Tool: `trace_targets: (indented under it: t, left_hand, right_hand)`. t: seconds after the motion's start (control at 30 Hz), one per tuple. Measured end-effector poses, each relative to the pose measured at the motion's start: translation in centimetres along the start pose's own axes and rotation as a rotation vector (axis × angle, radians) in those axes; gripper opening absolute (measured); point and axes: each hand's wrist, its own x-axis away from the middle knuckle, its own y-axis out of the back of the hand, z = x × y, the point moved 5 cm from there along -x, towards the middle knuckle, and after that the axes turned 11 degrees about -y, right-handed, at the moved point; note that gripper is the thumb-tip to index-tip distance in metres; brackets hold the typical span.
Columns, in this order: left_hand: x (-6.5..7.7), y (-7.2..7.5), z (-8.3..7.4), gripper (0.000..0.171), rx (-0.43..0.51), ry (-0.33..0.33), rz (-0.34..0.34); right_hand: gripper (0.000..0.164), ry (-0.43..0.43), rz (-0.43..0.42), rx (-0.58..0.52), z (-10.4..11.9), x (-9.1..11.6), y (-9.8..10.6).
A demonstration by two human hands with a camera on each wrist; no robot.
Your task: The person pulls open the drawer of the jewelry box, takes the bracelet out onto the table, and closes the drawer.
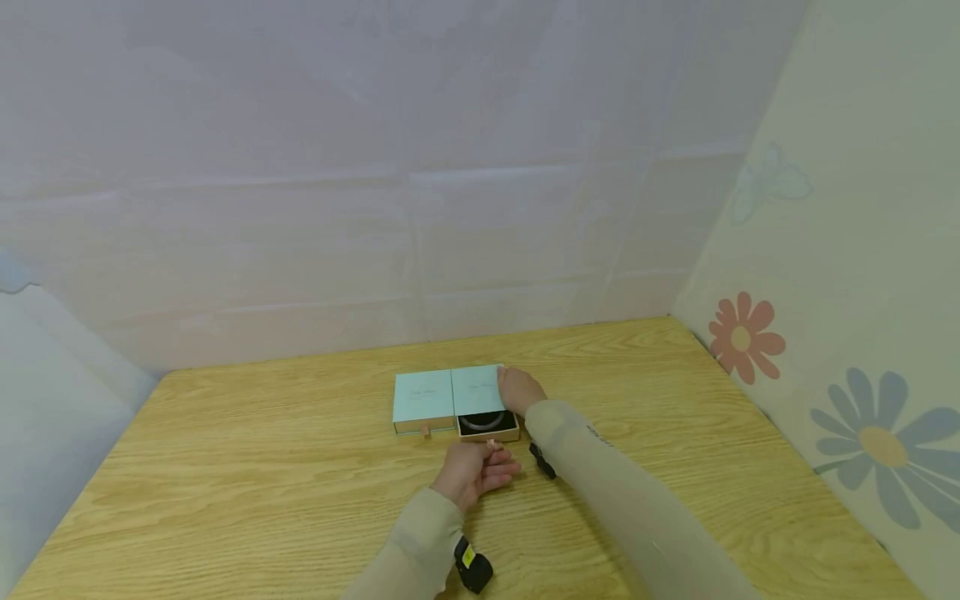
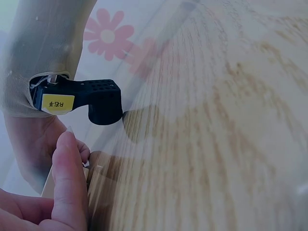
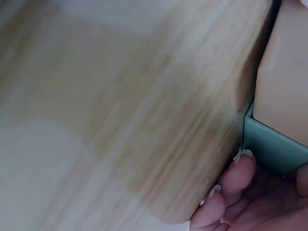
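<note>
Two pale-blue jewellery boxes lie side by side on the wooden table. From the right-hand box (image 1: 477,387) a tan drawer (image 1: 491,435) is partly slid out toward me. A round bangle (image 1: 482,425) lies on the black lining inside it. My left hand (image 1: 467,477) is in front of the drawer, thumb and forefinger pinching its small ribbon tab (image 1: 492,445), the other fingers extended. My right hand (image 1: 519,389) grips the right side of that box's sleeve (image 3: 274,144); in the right wrist view its fingertips curl at the sleeve's edge.
The left-hand box (image 1: 423,397) is closed, a ribbon tab (image 1: 426,432) at its front. A pale curtain-like backdrop (image 1: 360,208) stands behind the table (image 1: 285,483). On the right is a wall with printed flowers (image 1: 740,337). Black wrist cameras (image 1: 474,568) sit at both cuffs.
</note>
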Motion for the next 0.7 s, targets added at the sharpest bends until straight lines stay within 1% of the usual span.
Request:
trace_targets:
  t: [0.13, 0.17, 0.23, 0.37, 0.4, 0.53, 0.7]
  left_hand:
    - [0.08, -0.02, 0.02, 0.024, -0.004, -0.005, 0.005]
    - [0.09, -0.02, 0.03, 0.024, -0.005, -0.006, 0.007]
    - [0.12, -0.02, 0.05, 0.024, -0.007, -0.007, 0.010]
    - [0.15, -0.01, 0.12, 0.025, -0.006, -0.006, 0.014]
    - [0.16, -0.01, 0.13, 0.025, -0.006, -0.006, 0.016]
    - [0.22, -0.03, 0.14, 0.024, -0.001, -0.001, 0.015]
    - [0.30, -0.01, 0.23, 0.022, 0.005, 0.009, 0.012]
  right_hand:
    - [0.053, -0.010, 0.010, -0.004, -0.10, -0.20, -0.05]
    - [0.055, 0.005, -0.003, 0.007, -0.07, -0.14, 0.04]
    - [0.056, -0.001, 0.003, 0.006, -0.08, -0.10, 0.08]
    - [0.055, -0.001, 0.002, -0.003, 0.05, 0.17, 0.25]
    - [0.053, -0.016, 0.015, -0.015, 0.06, 0.20, 0.22]
    - [0.052, -0.007, -0.001, -0.006, 0.20, 0.48, 0.32]
    - [0.051, -0.001, 0.000, 0.003, 0.25, 0.58, 0.27]
